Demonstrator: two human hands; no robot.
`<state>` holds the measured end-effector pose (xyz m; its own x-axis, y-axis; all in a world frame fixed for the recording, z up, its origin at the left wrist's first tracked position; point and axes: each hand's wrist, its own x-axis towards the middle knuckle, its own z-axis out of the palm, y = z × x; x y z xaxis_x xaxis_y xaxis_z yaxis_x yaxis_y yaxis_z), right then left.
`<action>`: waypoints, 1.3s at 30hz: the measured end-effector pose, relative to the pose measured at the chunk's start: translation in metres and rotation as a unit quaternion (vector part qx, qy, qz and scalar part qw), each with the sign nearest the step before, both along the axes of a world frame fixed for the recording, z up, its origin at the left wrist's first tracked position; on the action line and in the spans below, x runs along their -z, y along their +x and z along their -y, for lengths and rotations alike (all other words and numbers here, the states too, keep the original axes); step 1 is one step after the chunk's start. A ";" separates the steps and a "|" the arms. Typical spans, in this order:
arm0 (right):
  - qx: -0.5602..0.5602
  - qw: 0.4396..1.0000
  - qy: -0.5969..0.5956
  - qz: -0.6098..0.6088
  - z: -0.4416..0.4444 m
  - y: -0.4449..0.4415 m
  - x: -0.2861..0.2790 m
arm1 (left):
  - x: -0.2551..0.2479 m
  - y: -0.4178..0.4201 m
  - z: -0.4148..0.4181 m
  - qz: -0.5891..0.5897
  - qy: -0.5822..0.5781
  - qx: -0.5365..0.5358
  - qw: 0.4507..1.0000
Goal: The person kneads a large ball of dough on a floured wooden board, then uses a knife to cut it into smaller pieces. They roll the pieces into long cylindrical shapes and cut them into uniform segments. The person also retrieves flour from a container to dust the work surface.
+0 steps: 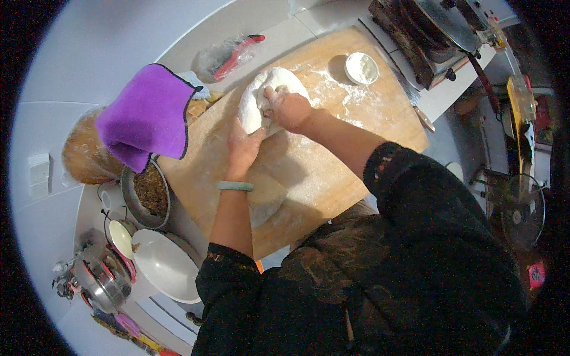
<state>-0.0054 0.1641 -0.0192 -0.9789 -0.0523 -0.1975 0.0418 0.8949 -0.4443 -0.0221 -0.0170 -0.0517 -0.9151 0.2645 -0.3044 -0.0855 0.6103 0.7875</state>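
A thick white lump of dough (251,103) lies towards the far edge of a floury wooden board (378,118). My right hand (288,107) grips the dough from above, its fingers sunk into the folded middle. At the near edge, my left hand (245,144) holds the side of the dough, with the thumb against it; some fingertips are hidden. A pale green bangle (234,186) circles my left wrist. Right of the dough, a small white bowl (361,69) containing white flour sits on the board. Loose flour is scattered between them.
A purple cloth (147,113) covers part of a metal bowl of dark filling (152,189) at left. Near it stands a large white bowl (167,266). A knife (424,119) lies beyond the board's right edge, below a stove (421,46). A plastic-wrapped, red-handled item (229,58) lies behind.
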 end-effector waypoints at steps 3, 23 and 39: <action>0.007 1.000 0.019 -0.021 -0.004 -0.016 0.013 | -0.024 0.003 -0.007 -0.017 0.022 -0.013 1.000; 0.145 0.946 -0.280 0.070 -0.070 -0.039 -0.019 | -0.074 -0.008 -0.096 -0.118 -0.017 0.083 0.989; 0.129 0.983 0.010 -0.128 -0.054 -0.043 0.016 | -0.045 -0.067 -0.126 -0.078 -0.239 0.107 0.962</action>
